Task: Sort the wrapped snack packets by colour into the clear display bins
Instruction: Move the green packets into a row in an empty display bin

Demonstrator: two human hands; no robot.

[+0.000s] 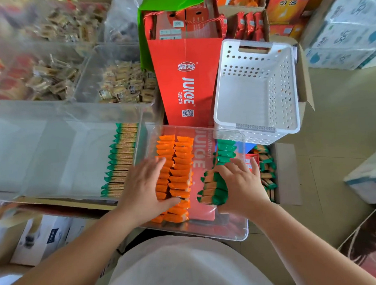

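Two clear bins side by side. Big bin at L: a single row of green-ended packets along its R wall, brown biscuit visible through the wrappers. Small bin in centre, red juice print showing through its bottom: two neat columns of orange packets at L side, far green packets piled at the back R. L hand laid flat on the orange columns, fingers straight and spread, gripping nothing. R hand in the same bin, thumb and forefinger round the ends of a green stack, other fingers splayed. Stack on edge, just beside the orange columns, apart from them. White perforated basket behind at R. Red juice bag upright btw. basket and big bin. Cardboard box at R w/ loose green packets. Blurred bins w/ brown snacks further back.
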